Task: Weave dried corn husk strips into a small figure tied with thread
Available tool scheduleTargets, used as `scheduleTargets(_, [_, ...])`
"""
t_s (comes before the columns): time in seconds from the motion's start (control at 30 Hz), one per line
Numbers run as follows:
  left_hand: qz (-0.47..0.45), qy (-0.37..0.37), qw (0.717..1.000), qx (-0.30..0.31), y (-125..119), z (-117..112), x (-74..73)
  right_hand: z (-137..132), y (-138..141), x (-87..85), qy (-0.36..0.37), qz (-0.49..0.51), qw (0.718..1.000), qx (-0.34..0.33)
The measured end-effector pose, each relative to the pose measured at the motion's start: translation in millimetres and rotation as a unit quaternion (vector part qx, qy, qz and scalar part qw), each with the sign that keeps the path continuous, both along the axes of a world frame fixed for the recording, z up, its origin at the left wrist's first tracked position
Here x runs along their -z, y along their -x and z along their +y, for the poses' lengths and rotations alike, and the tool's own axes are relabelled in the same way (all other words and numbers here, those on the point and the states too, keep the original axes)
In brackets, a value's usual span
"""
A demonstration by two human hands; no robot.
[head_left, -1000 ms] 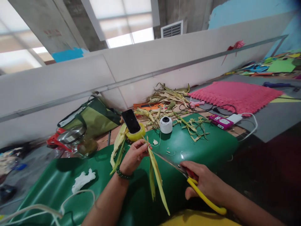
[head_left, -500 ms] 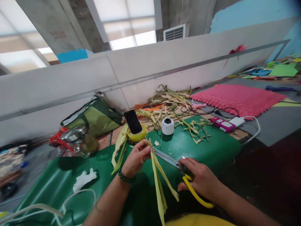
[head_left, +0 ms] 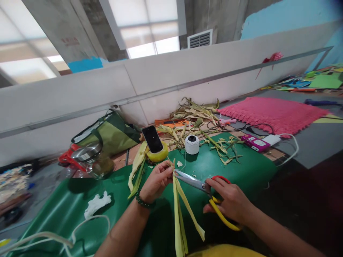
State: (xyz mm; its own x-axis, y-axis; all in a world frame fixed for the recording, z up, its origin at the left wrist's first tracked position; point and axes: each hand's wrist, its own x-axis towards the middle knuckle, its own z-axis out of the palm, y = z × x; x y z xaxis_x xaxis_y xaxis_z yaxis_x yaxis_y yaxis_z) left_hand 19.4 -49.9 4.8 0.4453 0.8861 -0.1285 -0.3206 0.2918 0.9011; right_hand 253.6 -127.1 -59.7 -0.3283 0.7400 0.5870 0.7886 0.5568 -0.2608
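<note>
My left hand [head_left: 160,177] pinches the top of a bundle of corn husk strips [head_left: 180,214], whose long ends hang down. In my right hand [head_left: 227,198] is a pair of scissors [head_left: 197,184] with yellow and red handles. The blade tips meet the husk bundle right beside my left fingertips; whether they touch thread or husk is too small to tell. A white spool of thread [head_left: 192,144] stands behind, and its thread runs down toward the bundle. Some loose husks [head_left: 138,167] lie left of my left hand.
A green cover [head_left: 120,214] lies under my hands. A phone [head_left: 152,139] leans on a yellow tape roll [head_left: 158,153]. At the left are a glass jar [head_left: 99,166], crumpled tissue [head_left: 98,204] and white cable. Dried husks [head_left: 195,110] pile up behind; a pink cloth [head_left: 273,110] lies right.
The scissor handles have moved slightly, with more of the red one showing. My left hand keeps its pinch on the husks. The view has shifted a little.
</note>
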Motion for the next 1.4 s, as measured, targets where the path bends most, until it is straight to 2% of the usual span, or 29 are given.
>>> scheduleTargets(0.17, [-0.005, 0.004, 1.000, 0.011, 0.0, 0.0, 3.8, 2.4, -1.7, -0.9, -0.032, -0.012, 0.999, 0.000])
scheduleTargets(0.43, [0.013, 0.019, 0.999, 0.027, -0.6, -0.9, 1.5, 10.4, -4.6, -1.5, -0.075, -0.019, 0.997, -0.007])
scheduleTargets(0.6, [0.019, 0.019, 0.999, 0.035, -1.7, -1.5, 1.5, 12.0, -3.8, -2.5, -0.036, 0.001, 0.998, -0.043])
scheduleTargets(0.67, [0.020, 0.017, 0.999, 0.034, -0.9, -1.0, 1.5, 10.2, -2.8, -1.7, -0.013, 0.031, 0.997, -0.065])
scheduleTargets(0.73, [0.022, 0.011, 0.999, 0.028, 1.0, 0.3, 1.2, 8.7, -4.8, -0.2, -0.016, 0.071, 0.996, -0.058])
scheduleTargets(0.8, [0.024, 0.002, 1.000, 0.018, 3.2, 2.2, 0.5, 9.9, -12.5, 0.4, -0.042, 0.110, 0.993, -0.004])
scheduleTargets(0.87, [0.027, -0.013, 0.999, 0.010, 5.0, 4.3, -0.6, 15.6, -26.1, -1.2, -0.047, 0.125, 0.986, 0.097])
scheduleTargets(0.97, [0.044, -0.031, 0.999, 0.001, 5.4, 6.4, -3.3, 32.1, -50.4, -4.1, 0.056, 0.057, 0.961, 0.266])
scheduleTargets(1.03, [0.059, -0.039, 0.997, -0.007, 4.3, 5.9, -6.4, 45.7, -63.5, -1.3, 0.117, -0.015, 0.943, 0.310])
scheduleTargets(1.23, [0.090, -0.074, 0.992, -0.048, 5.6, -8.8, -18.9, 74.2, -81.6, 22.1, 0.152, -0.107, 0.943, 0.276])
scheduleTargets(1.33, [0.112, -0.097, 0.983, -0.106, 10.3, -26.1, -23.2, 67.8, -73.8, 10.3, 0.122, -0.097, 0.955, 0.251])
scheduleTargets(1.37, [0.122, -0.109, 0.979, -0.123, 10.8, -33.8, -23.7, 60.9, -65.8, 1.3, 0.110, -0.074, 0.966, 0.222])
scheduleTargets(1.4, [0.133, -0.124, 0.974, -0.133, 10.0, -42.4, -23.5, 51.6, -54.6, -9.1, 0.093, -0.036, 0.981, 0.166])
